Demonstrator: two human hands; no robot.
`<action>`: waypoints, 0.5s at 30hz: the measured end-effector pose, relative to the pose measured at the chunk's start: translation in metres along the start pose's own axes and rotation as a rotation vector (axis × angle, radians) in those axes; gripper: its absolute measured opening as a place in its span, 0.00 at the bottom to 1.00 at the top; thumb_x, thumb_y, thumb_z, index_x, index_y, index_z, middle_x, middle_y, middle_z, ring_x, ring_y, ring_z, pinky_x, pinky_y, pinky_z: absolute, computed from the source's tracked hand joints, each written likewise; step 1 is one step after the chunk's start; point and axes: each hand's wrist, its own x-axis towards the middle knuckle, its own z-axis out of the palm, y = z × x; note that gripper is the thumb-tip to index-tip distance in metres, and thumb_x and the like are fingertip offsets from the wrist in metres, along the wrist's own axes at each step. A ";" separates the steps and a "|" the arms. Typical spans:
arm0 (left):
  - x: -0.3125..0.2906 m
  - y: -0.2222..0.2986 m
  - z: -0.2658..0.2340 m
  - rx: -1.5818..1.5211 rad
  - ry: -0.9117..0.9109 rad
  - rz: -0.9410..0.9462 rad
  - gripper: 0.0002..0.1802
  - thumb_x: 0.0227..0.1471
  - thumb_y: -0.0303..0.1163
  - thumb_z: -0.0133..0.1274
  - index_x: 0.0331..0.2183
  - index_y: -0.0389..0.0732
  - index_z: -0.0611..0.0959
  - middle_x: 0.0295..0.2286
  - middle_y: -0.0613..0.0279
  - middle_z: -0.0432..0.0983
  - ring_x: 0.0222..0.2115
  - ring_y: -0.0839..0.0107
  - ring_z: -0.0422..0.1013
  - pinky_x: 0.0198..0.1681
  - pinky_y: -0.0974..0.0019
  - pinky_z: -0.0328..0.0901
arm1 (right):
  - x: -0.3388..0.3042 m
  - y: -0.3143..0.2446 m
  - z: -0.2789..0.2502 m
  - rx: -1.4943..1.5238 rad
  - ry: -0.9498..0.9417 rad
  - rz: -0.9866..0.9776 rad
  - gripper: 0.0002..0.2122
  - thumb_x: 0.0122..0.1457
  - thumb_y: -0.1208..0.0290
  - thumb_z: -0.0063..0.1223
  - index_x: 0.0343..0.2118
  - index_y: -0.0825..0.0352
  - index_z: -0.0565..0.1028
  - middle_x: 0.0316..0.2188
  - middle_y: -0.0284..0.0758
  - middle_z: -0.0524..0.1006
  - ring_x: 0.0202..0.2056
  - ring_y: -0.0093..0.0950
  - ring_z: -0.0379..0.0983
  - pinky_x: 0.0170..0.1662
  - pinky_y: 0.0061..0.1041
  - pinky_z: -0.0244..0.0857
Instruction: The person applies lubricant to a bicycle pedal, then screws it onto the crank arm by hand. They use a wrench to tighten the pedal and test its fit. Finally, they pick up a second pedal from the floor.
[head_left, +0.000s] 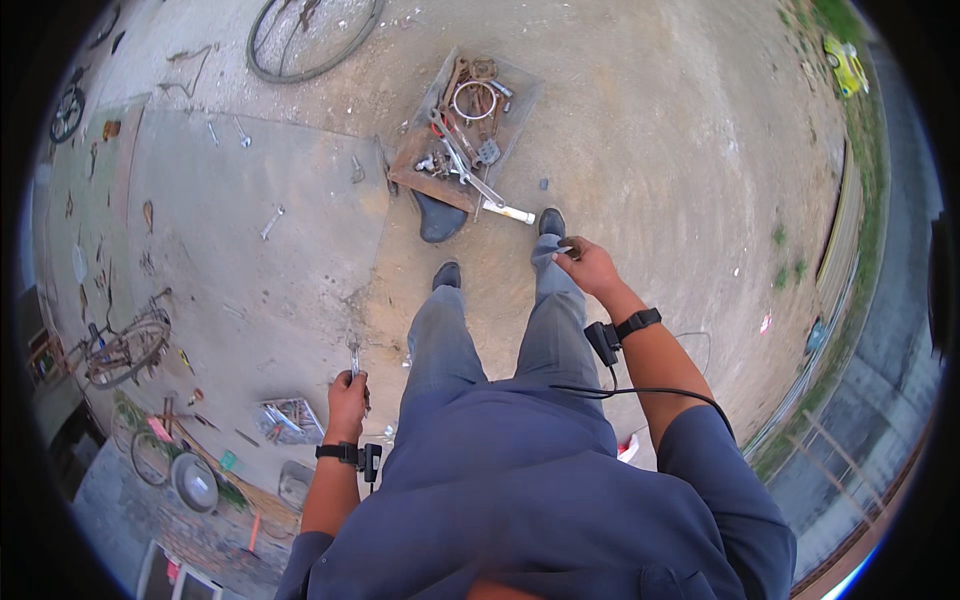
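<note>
My left hand (347, 403) is closed around a silver wrench (354, 357), whose head sticks out past the fingers, to the left of my thigh. In front of my right shin, my right hand (592, 270) pinches thumb and fingers together. Something small and greyish shows at the fingertips, too small to name. Ahead of my feet sits a metal tray (430, 182) heaped with rusty tools and parts. A pale ring (475, 100) and a long silver wrench (462, 165) lie on the heap. A black bicycle saddle (440, 218) rests against the tray's near edge.
Several loose wrenches, one a silver wrench (272, 222), lie on the ground to the left. A bicycle wheel (315, 70) is at the far side, and a bicycle (128, 345) stands at left. A small tray of tools (290, 420) sits near my left forearm. A black cable (660, 391) hangs by my right arm.
</note>
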 end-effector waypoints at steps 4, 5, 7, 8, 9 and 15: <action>-0.002 -0.053 0.047 -0.117 0.106 -0.155 0.11 0.58 0.34 0.53 0.28 0.38 0.74 0.16 0.67 0.67 0.14 0.78 0.62 0.15 0.70 0.58 | 0.112 0.001 0.010 -0.264 -0.187 -0.012 0.23 0.55 0.57 0.60 0.51 0.66 0.74 0.40 0.44 0.81 0.41 0.39 0.79 0.45 0.34 0.72; -0.001 -0.067 0.060 -0.148 0.142 -0.232 0.11 0.58 0.34 0.52 0.27 0.39 0.73 0.16 0.67 0.66 0.14 0.78 0.62 0.15 0.70 0.58 | 0.140 0.007 0.019 -0.297 -0.171 -0.046 0.22 0.55 0.57 0.60 0.50 0.64 0.75 0.39 0.43 0.81 0.41 0.40 0.78 0.45 0.35 0.71; 0.006 -0.097 0.089 -0.208 0.179 -0.311 0.13 0.58 0.33 0.52 0.23 0.42 0.70 0.15 0.68 0.64 0.13 0.78 0.60 0.15 0.69 0.57 | 0.200 0.023 0.041 -0.358 -0.146 -0.114 0.20 0.54 0.57 0.59 0.48 0.61 0.75 0.37 0.42 0.81 0.41 0.41 0.77 0.44 0.37 0.71; 0.011 -0.112 0.102 -0.201 0.205 -0.353 0.14 0.58 0.33 0.52 0.22 0.42 0.69 0.14 0.68 0.64 0.12 0.78 0.59 0.15 0.69 0.56 | 0.229 0.033 0.054 -0.405 -0.139 -0.149 0.21 0.54 0.57 0.59 0.48 0.60 0.75 0.38 0.41 0.80 0.42 0.41 0.77 0.45 0.38 0.71; 0.014 -0.128 0.115 -0.193 0.218 -0.399 0.15 0.58 0.33 0.52 0.22 0.42 0.69 0.14 0.68 0.63 0.12 0.78 0.59 0.15 0.69 0.55 | 0.257 0.043 0.068 -0.451 -0.134 -0.183 0.21 0.54 0.57 0.59 0.49 0.60 0.75 0.39 0.41 0.80 0.43 0.41 0.76 0.46 0.38 0.71; 0.044 -0.206 0.175 -0.200 0.256 -0.600 0.14 0.58 0.34 0.51 0.22 0.42 0.71 0.15 0.69 0.65 0.13 0.80 0.59 0.16 0.70 0.54 | 0.400 0.089 0.147 -0.819 -0.090 -0.266 0.22 0.55 0.58 0.58 0.51 0.61 0.73 0.44 0.42 0.79 0.50 0.42 0.73 0.51 0.39 0.67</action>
